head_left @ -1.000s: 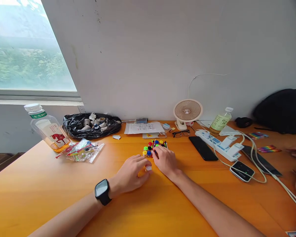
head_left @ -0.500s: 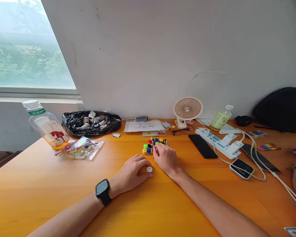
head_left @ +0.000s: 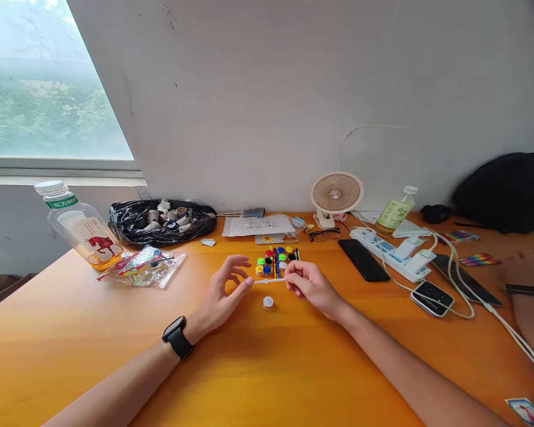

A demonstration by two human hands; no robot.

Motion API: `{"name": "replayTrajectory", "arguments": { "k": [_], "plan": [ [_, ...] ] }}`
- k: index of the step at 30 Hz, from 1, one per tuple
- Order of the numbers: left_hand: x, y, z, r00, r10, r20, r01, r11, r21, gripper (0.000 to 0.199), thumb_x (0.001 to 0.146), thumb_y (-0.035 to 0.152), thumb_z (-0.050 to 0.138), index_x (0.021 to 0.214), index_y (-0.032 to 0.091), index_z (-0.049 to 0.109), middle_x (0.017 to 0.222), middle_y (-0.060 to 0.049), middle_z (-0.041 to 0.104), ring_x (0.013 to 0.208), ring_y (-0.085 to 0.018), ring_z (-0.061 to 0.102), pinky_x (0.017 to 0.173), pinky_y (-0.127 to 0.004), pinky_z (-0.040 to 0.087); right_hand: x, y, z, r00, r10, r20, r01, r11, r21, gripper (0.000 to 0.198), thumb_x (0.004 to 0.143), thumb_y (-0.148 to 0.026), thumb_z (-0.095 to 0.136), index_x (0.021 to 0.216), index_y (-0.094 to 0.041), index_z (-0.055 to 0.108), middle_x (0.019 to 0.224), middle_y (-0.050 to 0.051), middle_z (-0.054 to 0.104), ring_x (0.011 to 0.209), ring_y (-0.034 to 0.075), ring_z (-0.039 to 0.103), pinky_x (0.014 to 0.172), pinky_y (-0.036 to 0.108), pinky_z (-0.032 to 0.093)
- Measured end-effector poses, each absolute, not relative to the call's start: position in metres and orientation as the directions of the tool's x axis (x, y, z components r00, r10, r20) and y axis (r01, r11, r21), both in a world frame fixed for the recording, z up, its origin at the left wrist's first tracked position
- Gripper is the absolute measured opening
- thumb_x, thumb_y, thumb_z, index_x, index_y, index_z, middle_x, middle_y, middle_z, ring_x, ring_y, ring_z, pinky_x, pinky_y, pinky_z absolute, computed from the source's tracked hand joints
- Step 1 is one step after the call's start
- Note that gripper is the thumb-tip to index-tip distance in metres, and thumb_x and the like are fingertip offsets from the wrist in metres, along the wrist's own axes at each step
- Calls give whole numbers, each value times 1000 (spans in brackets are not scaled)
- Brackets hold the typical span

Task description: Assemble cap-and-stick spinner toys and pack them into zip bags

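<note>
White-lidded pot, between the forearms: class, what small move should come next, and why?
Probably bring the left hand down to steady the white-lidded pot: it stands on the table with neither hand touching it, while the right hand pinches one end of the thin white stick.

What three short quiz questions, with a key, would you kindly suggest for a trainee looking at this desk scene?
1. What does the right hand pinch between its fingertips?
2. True or false: the left hand is closed around the small white-capped pot.
3. Who or what wears the dark watch? A) the person's right wrist; B) the person's left wrist; C) nobody, as it lies on the table.

Key:
1. A thin white stick.
2. False; the pot stands on the table, apart from the left hand.
3. B.
</note>
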State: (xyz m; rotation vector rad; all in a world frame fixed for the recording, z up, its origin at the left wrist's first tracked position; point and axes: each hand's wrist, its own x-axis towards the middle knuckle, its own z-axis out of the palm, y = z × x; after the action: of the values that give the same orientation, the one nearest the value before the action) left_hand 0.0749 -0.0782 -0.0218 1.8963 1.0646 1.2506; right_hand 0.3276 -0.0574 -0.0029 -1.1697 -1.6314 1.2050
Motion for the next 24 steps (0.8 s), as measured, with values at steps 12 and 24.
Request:
{"name": "replayTrajectory", "arguments": {
  "k": [12,24],
  "plan": [
    [80,-79,-27,535,781,324,400,-571,716,18,104,29,60,107,22,77,96,-3,76,81,-15,67,75,-25,52,324,-65,-27,-346,924,-165,134,-126,-983,21,79,-36,74,85,-18,64,66,-3,64,48,9,50,41,20,40],
    [81,-81,-30,607,718,340,383,-640,667,23,107,26,55,115,24,76,104,-4,74,89,-16,68,80,-24,51,323,-67,-29,-396,913,-100,173,-33,-984,28,80,-41,81,82,-16,69,62,-4,58,47,7,40,43,22,28]
  ]
}}
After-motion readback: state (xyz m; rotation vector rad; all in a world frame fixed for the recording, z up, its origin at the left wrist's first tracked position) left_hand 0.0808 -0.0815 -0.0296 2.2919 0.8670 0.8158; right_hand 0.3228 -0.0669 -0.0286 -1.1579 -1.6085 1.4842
